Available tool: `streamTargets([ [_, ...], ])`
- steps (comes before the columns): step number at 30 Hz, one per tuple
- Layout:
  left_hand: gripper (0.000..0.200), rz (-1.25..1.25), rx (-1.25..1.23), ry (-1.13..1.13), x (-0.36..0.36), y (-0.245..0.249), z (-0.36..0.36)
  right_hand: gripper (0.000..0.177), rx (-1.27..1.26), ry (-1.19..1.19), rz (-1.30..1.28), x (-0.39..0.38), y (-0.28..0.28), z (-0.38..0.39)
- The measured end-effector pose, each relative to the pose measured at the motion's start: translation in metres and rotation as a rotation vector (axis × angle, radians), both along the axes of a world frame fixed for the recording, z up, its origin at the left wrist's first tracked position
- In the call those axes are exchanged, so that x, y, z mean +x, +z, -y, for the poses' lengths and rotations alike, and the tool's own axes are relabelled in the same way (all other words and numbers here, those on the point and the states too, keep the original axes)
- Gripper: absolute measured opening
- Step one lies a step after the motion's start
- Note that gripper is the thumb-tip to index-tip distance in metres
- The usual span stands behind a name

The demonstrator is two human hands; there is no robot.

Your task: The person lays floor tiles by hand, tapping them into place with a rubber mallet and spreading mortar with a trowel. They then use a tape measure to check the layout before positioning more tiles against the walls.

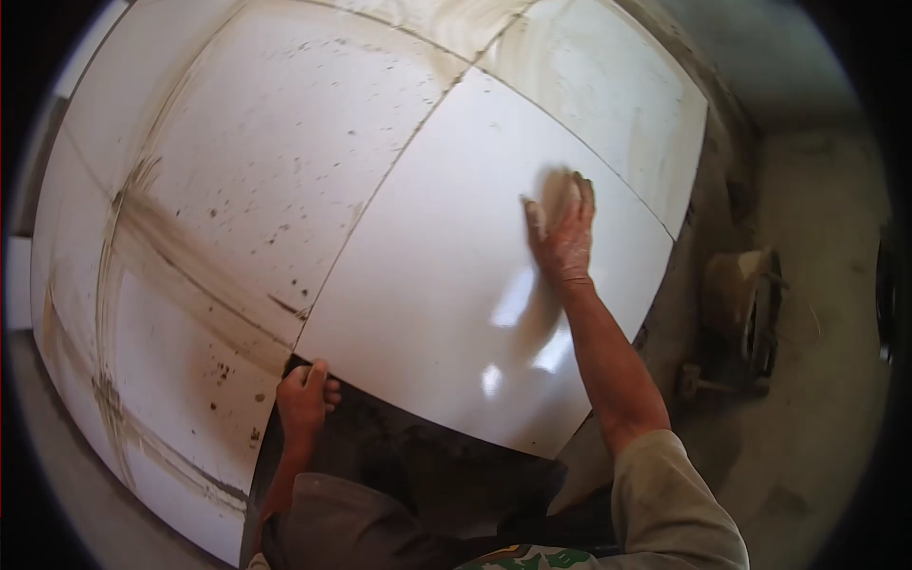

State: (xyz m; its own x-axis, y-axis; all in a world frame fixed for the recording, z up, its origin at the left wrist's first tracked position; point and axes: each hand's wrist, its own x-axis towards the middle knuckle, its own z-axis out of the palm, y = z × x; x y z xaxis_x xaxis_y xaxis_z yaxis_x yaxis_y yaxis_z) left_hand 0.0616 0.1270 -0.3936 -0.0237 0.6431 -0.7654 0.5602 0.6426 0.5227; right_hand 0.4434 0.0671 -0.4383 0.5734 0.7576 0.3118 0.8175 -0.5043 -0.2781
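Note:
A glossy white floor tile lies in front of me, its near edge bordering a dark gap in the floor. Over its right half is my right hand, palm down with the thumb and fingers apart, casting a reflection in the shiny surface. My left hand is at the near left corner of the same tile. Its fingers are curled in close below the edge, and I cannot tell what they hold. Left of the tile runs a joint, with a neighbouring white tile speckled with mortar crumbs.
A dirty bucket stands on the rough floor at the right. Near it lies a small tool with a handle. More laid tiles stretch away at the back, with smeared joints. Grey wall shows at upper right.

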Motion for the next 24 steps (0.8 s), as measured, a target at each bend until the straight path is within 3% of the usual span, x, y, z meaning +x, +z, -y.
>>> streamTargets([
  [6, 0.026, 0.097, -0.016, -0.006, -0.005, -0.001, 0.01, 0.06, 0.145, 0.039, -0.138, -0.002, 0.0, 0.029],
  [11, 0.027, 0.121, -0.002, 0.016, 0.003, 0.008, 0.026, 0.05, -0.164, 0.373, -0.249, -0.022, 0.054, 0.134],
  [13, 0.031, 0.163, 0.001, 0.015, 0.002, 0.012, 0.033, 0.046, -0.287, 0.357, -0.35, -0.025, 0.072, 0.192],
  [17, 0.035, 0.245, 0.04, -0.02, -0.001, 0.016, 0.046, 0.04, -0.472, 0.102, -0.567, -0.028, 0.103, 0.284],
  [24, 0.04, 0.237, 0.078, -0.02, 0.004, 0.009, 0.057, 0.028, -0.213, -0.28, -0.905, -0.063, 0.074, 0.352],
])
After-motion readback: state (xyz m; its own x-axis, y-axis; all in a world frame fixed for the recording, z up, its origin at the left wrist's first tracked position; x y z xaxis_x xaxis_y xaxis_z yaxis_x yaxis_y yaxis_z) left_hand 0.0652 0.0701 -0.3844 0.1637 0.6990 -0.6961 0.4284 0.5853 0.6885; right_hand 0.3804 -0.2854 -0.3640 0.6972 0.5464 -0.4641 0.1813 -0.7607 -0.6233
